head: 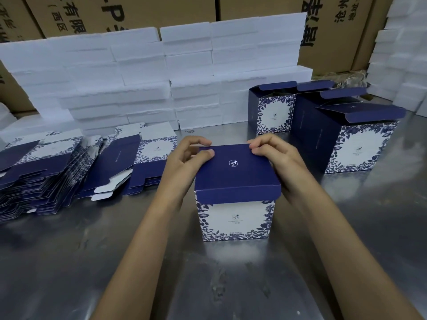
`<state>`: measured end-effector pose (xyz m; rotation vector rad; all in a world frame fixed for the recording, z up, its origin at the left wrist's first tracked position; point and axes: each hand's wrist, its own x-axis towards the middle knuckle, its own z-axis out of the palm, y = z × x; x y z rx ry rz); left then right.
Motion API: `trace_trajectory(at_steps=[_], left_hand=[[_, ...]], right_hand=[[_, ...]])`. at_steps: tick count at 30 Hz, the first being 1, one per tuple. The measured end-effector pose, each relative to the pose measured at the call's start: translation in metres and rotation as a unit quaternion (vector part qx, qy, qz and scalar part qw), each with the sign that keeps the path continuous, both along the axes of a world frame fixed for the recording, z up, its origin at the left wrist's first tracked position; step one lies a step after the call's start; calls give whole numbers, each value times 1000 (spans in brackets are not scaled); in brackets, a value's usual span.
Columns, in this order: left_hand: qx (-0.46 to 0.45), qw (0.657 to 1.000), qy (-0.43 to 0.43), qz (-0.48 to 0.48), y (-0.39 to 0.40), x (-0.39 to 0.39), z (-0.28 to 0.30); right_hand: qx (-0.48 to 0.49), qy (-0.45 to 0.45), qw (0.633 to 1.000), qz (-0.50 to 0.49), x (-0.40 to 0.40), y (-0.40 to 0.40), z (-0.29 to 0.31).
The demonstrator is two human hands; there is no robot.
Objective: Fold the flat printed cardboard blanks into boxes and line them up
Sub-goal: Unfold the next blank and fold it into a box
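Both my forearms reach out over the metal table toward the box standing upright straight in front of me. Its blue-and-white flowered front faces me, and its dark blue lid is folded down flat across the top, with the front lip hanging over the face.

My left hand is at the far left corner of the lid. The fingers are curled, the thumb lies on top of the lid and the fingertips bend over its back edge, so I am pinching that corner. My right hand does the same at the far right corner, fingers bent tightly, tips pressing at the back edge, palm along the right side of the box.

Left of my left hand lie the flat blanks, fanned out in loose stacks, some dark blue side up, some showing the flower print.

Beyond and to the right of my right hand stand three finished boxes close together, their top flaps open.

Past my fingertips, a wall of white foam blocks is stacked along the back of the table, with more on the far right. Behind it are big brown cartons with black printed characters.
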<state>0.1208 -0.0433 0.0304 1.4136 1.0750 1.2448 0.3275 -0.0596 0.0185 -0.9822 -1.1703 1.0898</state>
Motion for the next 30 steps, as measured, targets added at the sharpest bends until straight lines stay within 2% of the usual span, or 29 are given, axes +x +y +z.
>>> trace_trajectory(at_steps=[3, 5, 7, 14, 18, 21, 23, 24, 26, 27, 30], left_hand=[[-42, 999, 23, -20, 2, 2, 8], [-67, 996, 60, 9, 8, 5, 20], [-77, 991, 101, 31, 13, 13, 30], [-21, 984, 169, 56, 14, 26, 34], [-62, 988, 130, 54, 5, 18, 29], [-65, 990, 106, 72, -4, 14, 23], [-56, 989, 104, 93, -8, 16, 24], [-37, 987, 113, 110, -10, 17, 25], [61, 970, 183, 150, -19, 17, 28], [119, 957, 217, 154, -25, 16, 30], [200, 942, 258, 73, -49, 15, 31]], right_hand=[[-43, -75, 996, -28, 1, 3, 17], [-60, -168, 983, -40, -5, 14, 34], [-82, -221, 971, -30, -17, 23, 44], [-68, -259, 963, -40, -29, 27, 40], [-92, -242, 965, -38, -20, 21, 37], [-89, -284, 954, -44, -19, 16, 36], [-52, -385, 916, -93, -19, 12, 40], [-14, -456, 880, -132, -19, 8, 44], [97, -566, 801, -170, -21, 0, 53], [143, -593, 776, -160, -24, -5, 56], [177, -635, 742, -122, -32, -13, 63]])
